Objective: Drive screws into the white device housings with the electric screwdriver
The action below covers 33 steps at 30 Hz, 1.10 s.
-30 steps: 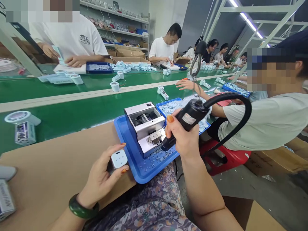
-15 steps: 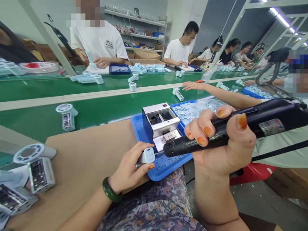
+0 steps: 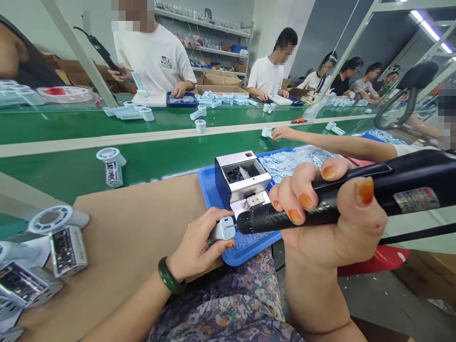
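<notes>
My left hand (image 3: 197, 242) is shut around a small pale blue plug housing (image 3: 223, 229), with its pin face turned toward the tool. My right hand (image 3: 329, 213) grips a black electric screwdriver (image 3: 356, 202), and its tip meets the housing's side. Below them lies a blue tray (image 3: 210, 190) scattered with tiny loose screws (image 3: 254, 235). A silver screw feeder (image 3: 242, 178) stands on that tray, just beyond the screwdriver. Whether the bit has entered the housing is hidden.
A cardboard sheet (image 3: 135, 228) lies on the green conveyor belt (image 3: 107, 161), with white-and-silver devices (image 3: 67, 250) at its left. A second blue tray (image 3: 285, 164) holds pale blue parts. A co-worker's arm (image 3: 331, 140) reaches across beyond it, and a hanging tool cable (image 3: 413, 232) crosses the right.
The screwdriver has swung up and left from the feeder, and its tip now meets the housing. My left hand has moved the housing right, toward the tip. The view has turned left.
</notes>
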### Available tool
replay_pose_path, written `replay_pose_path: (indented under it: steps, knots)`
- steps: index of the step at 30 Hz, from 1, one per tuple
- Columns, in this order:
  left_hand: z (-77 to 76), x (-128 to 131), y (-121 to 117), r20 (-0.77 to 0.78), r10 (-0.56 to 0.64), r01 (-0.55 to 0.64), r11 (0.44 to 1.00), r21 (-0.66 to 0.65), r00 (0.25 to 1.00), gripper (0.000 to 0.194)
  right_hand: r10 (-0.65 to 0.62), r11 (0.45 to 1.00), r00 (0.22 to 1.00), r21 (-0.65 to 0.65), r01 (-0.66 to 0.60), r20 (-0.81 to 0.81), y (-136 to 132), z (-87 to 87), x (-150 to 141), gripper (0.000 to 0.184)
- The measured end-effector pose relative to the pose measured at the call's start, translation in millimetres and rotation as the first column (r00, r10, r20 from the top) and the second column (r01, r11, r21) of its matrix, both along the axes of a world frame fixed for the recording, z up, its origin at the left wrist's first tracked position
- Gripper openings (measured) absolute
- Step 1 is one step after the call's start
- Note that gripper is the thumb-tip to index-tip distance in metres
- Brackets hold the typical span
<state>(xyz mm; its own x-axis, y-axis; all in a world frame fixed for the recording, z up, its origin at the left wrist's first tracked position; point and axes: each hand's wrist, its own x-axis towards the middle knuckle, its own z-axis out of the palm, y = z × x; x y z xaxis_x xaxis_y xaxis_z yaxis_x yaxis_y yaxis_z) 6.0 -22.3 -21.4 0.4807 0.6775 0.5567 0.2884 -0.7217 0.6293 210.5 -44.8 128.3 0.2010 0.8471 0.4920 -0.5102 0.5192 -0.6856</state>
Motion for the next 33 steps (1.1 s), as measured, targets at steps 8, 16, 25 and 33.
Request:
replay_pose_path:
  steps: [8, 16, 25, 33]
  knots:
    - [-0.3, -0.3, 0.5, -0.01, -0.006, 0.006, 1.0, 0.009, 1.0, 0.041, 0.02, 0.998, 1.0, 0.055, -0.021, 0.015, -0.8, -2.3, -2.4, 0.031]
    - [-0.6, -1.3, 0.9, 0.012, -0.021, 0.022, 1.0, -0.006, 1.0, 0.041, 0.028, 0.998, 0.998, 0.052, -0.031, 0.057, -2.9, -2.1, -1.2, 0.03]
    - [3.9, 1.3, 1.8, 0.026, -0.047, 0.046, 0.998, 0.037, 0.999, 0.04, 0.212, 0.974, 0.963, 0.049, -0.223, 0.166, 1.2, 1.7, -3.3, 0.01]
    - [5.0, 3.0, 2.7, 0.055, -0.016, 0.01, 0.995, 0.096, 0.998, 0.044, 0.067, 0.997, 0.973, 0.025, -0.074, 0.22, 12.8, 4.8, -21.8, 0.033]
